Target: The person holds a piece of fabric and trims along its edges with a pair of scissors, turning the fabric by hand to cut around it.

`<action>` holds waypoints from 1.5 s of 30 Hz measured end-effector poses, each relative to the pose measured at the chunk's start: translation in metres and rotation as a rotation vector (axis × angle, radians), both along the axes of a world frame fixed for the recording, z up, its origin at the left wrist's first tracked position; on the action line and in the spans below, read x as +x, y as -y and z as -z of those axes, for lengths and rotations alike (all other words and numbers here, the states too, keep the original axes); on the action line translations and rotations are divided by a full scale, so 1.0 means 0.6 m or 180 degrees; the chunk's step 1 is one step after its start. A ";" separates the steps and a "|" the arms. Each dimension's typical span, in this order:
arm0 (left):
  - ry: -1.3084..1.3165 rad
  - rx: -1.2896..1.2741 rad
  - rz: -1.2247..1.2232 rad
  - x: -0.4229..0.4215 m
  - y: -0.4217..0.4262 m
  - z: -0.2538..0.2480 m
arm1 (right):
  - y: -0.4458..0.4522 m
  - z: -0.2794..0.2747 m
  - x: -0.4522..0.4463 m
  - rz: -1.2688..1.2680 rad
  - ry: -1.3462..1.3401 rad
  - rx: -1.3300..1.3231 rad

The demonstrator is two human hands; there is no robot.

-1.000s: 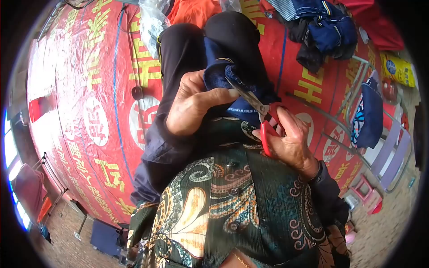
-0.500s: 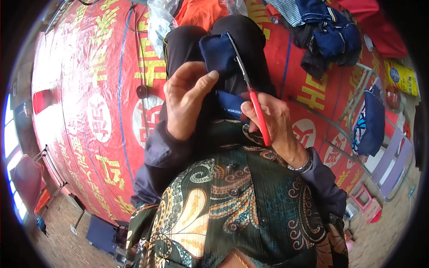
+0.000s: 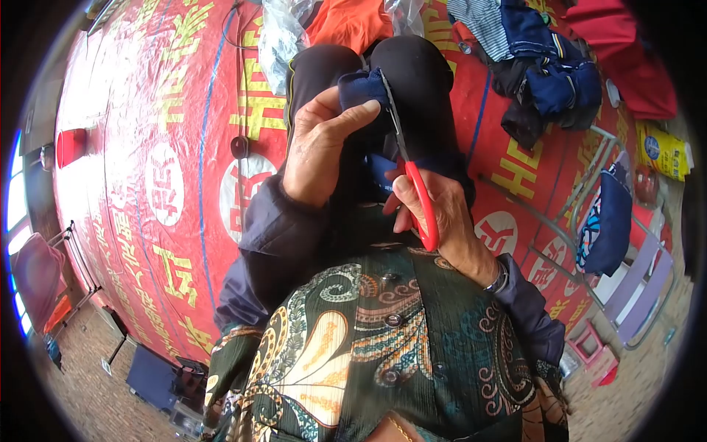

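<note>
1. Head view: red sheeting (image 3: 202,88) spread on both sides of the fingers, well below them.
2. Beyond the right fingers (image 3: 403,193), a clothing heap (image 3: 563,85) lay well apart, untouched; whether any of it was finished could not be told.
3. Navy cloth (image 3: 359,87) was pinched in the left fingers (image 3: 357,116), its edge toward the right; no cut-off piece showed, so cutting seemed incomplete at most.
4. Scissors (image 3: 422,202) sat gripped in the right fingers, blades pointing away along that edge; seen edge-on, their opening could not be judged.
</note>
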State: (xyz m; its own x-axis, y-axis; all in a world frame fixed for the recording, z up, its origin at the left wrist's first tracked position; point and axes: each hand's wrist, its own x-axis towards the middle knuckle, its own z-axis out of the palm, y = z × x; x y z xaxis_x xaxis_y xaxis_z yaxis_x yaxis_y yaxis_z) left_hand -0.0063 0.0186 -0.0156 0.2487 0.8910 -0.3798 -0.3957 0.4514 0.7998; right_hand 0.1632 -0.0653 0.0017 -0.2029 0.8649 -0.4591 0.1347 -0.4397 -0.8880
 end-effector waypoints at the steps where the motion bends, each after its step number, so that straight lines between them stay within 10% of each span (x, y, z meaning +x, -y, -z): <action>1: 0.0050 -0.0011 0.0016 -0.001 -0.001 0.002 | 0.002 0.002 0.000 -0.0071 0.0033 0.0217; 6: 0.0105 0.0064 -0.0019 -0.011 -0.004 0.010 | 0.006 0.030 0.026 -0.0622 0.0266 0.1224; 17: -0.0467 0.0487 -0.0142 -0.004 0.008 0.010 | 0.021 0.013 0.032 -0.0338 -0.0023 -0.0141; 19: -0.1775 0.1316 -0.0277 -0.015 0.023 0.003 | 0.012 0.010 0.027 -0.0141 -0.0288 -0.0382; 31: 0.0492 -0.0367 0.1483 -0.018 0.099 0.051 | -0.031 -0.012 -0.013 0.0358 -0.0890 -0.0769; 45: -0.0658 0.0557 0.1426 -0.005 0.104 0.068 | -0.003 -0.009 0.005 0.0397 -0.1568 -0.0772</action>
State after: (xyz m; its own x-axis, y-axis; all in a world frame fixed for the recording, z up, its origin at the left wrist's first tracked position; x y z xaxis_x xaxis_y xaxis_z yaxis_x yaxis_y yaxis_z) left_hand -0.0091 -0.0440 -0.0566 0.5555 0.7690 -0.3162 -0.0204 0.3927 0.9194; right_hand 0.1664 -0.0636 0.0070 -0.3468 0.7775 -0.5246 -0.3364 -0.6252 -0.7043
